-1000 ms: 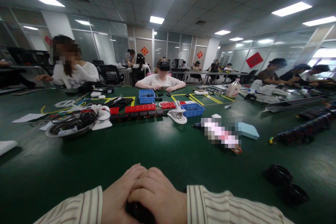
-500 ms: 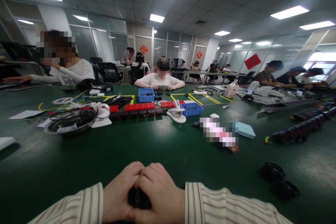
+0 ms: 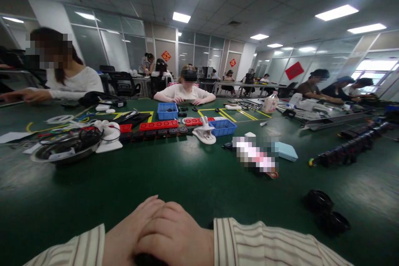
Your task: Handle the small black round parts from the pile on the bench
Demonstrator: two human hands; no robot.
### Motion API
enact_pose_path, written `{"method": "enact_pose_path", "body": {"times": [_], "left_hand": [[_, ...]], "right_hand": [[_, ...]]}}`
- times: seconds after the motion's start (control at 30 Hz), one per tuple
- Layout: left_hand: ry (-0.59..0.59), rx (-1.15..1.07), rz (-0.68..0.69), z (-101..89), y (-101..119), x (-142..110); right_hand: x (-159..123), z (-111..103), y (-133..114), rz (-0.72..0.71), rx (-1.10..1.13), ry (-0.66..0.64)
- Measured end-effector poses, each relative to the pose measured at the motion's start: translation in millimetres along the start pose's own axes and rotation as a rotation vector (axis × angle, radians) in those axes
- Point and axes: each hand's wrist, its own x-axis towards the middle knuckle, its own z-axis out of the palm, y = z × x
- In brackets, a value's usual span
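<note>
At the bottom of the head view, my left hand (image 3: 124,231) and my right hand (image 3: 179,230) are pressed together, the right one lying partly over the left. Both are closed around a dark, rounded black object (image 3: 150,259). Only a small part of it shows below my right fingers, and its kind cannot be made out. Off to the right, two black ring-like parts (image 3: 334,222) lie on the green table (image 3: 249,203), apart from my hands.
A metal bowl (image 3: 67,158) with cables stands left. A red and black strip of parts (image 3: 158,126), two blue bins (image 3: 226,128) and a white clip stand (image 3: 204,133) lie mid-table. A light-blue box (image 3: 285,151) is right. A person (image 3: 187,87) sits opposite.
My hands have shifted slightly left and down, and the right now covers more of the left and of the black object. The view has turned slightly right.
</note>
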Motion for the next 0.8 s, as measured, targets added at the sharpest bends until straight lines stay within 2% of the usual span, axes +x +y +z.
{"method": "enact_pose_path", "body": {"times": [0.13,0.27,0.4,0.57,0.63,0.7,0.8], "left_hand": [[0.077,0.066,-0.004,2.0,5.9,1.8],[0.099,0.076,-0.075,-0.6,16.0,6.7],[0.064,-0.001,-0.045,-3.9,13.4,8.8],[-0.031,-0.090,0.040,-6.5,6.7,12.4],[-0.037,-0.099,0.040,-6.0,6.1,11.6],[-0.028,-0.083,0.033,-4.5,5.8,8.8],[0.028,-0.030,0.024,-1.7,4.9,3.4]], "right_hand": [[0.0,3.0,-1.9,0.173,-0.012,0.119],[0.8,5.3,-1.4,0.236,-0.091,0.094],[1.4,1.4,-0.2,0.157,-0.113,0.037],[2.5,-8.2,2.0,-0.101,-0.012,0.005],[2.4,-9.8,2.1,-0.151,-0.001,0.017],[1.8,-8.7,1.5,-0.135,0.009,0.039],[0.4,-2.0,0.1,0.005,0.028,0.138]]}}
